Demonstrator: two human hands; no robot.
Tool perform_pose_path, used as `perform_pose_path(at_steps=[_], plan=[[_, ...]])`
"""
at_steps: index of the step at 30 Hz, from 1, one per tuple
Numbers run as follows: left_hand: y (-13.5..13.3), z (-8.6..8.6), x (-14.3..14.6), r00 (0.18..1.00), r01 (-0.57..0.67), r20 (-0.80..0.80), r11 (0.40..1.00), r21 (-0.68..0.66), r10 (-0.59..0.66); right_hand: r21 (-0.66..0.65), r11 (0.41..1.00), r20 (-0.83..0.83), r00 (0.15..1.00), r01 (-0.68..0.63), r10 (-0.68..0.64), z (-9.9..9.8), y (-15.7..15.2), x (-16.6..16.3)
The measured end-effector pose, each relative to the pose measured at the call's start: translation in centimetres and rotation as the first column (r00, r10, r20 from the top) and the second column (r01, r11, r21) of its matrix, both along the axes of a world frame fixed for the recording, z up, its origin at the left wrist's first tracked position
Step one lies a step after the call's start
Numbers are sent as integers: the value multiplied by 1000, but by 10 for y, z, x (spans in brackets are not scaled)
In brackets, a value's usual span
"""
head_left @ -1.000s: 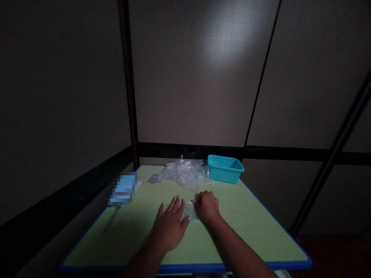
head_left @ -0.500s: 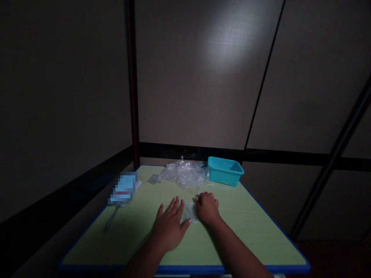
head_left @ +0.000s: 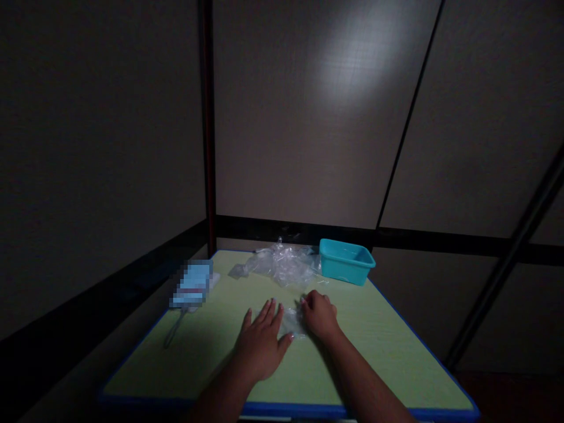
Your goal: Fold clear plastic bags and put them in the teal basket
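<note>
My left hand [head_left: 261, 341] lies flat on the green table [head_left: 379, 341], fingers stretched out and slightly apart, its thumb resting on the edge of a small clear plastic bag [head_left: 291, 321]. My right hand [head_left: 319, 314] sits just right of it, knuckles up and fingers curled down onto the same bag. The bag is flat on the table between the two hands, partly covered by them.
A heap of crumpled clear plastic bags [head_left: 282, 265] lies at the far side of the table. Beside it, at the back right, stands a teal plastic tub [head_left: 346, 261]. A blurred light-blue object [head_left: 192, 284] with a thin handle below it sits at the left edge. Dark wall panels surround the table.
Both hands stay on the small bag in nearly the same pose. The view has shifted slightly, so everything sits a little to the right and lower.
</note>
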State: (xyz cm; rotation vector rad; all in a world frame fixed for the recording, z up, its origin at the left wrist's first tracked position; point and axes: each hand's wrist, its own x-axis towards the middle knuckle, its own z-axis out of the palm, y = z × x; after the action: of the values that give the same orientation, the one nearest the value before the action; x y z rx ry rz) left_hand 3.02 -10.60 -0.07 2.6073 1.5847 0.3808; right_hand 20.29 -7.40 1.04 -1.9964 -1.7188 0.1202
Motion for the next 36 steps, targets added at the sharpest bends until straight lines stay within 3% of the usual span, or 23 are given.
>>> perform_pose_path(at_steps=[3,7,15,21,30,36], plan=[[1,-1,0,1000,-2,-1,1000,-3,2,-13,1000,119,993,2,-1,0,0,-1],[0,0,0,1000,1,0,1000,-7,-1,-18,998,144,987,-65,67,-2,1,-4],[0,1,0,1000,-5,2,1000,-8,5,42,987,-140,977,-157,161,-3,4,-4],[0,-1,0,1000,-10,2,1000,0,10,48,982,-223,956,-184,190,-11,6,-1],[0,0,1,999,-40,-16,999,6,40,97,975,-129,968,-202,213,-14,6,-4],[0,-3,-1,998,-58,2,998,28,58,113,950,-48,954,-291,298,-10,-4,-2]])
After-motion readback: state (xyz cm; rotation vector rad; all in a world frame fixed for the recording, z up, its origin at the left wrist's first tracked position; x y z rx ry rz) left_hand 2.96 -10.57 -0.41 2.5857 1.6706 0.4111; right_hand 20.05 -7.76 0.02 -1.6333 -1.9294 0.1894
